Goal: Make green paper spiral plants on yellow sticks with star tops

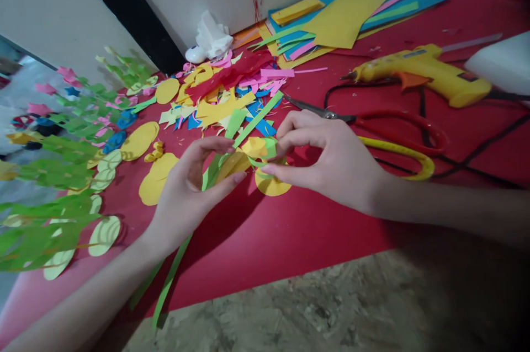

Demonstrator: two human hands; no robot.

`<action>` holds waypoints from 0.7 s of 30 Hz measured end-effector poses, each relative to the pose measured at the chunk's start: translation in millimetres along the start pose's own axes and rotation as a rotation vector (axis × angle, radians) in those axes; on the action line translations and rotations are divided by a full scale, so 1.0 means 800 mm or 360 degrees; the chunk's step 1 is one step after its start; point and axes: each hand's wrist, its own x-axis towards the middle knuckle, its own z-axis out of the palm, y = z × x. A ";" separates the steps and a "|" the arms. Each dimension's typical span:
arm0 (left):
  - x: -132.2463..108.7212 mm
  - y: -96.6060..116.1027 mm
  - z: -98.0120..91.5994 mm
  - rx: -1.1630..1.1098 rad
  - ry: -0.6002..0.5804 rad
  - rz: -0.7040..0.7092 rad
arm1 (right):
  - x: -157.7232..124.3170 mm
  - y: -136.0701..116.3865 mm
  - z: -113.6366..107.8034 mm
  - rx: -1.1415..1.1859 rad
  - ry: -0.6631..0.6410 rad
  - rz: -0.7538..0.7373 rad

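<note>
My left hand (pixel 190 186) is closed round a bundle of green paper strips (pixel 212 171) and a yellow paper piece (pixel 235 163), held just above the red sheet (pixel 290 230). My right hand (pixel 331 161) pinches a thin green strip (pixel 265 160) that curls round the yellow paper flower (pixel 255 147) between the two hands. A long green strip (pixel 168 284) hangs down from the left hand toward the near edge. A yellow paper disc (pixel 271 185) lies right under the right fingers.
Red-handled scissors (pixel 397 123) and a yellow glue gun (pixel 430 73) lie right of my hands, with black cords. A heap of coloured paper scraps (pixel 226 92) sits behind. Green paper leaves and finished flowers (pixel 62 175) fill the left. Stacked coloured sheets (pixel 343 18) lie at the back.
</note>
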 end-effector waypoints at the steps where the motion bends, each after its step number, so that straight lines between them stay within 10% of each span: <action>1: -0.002 -0.001 0.000 -0.0004 0.0007 -0.0035 | 0.000 0.000 0.000 0.0000 0.0002 -0.0008; 21: 0.000 0.000 0.013 0.0575 -0.0327 -0.0012 | -0.001 0.001 0.000 -0.0010 0.0015 -0.0005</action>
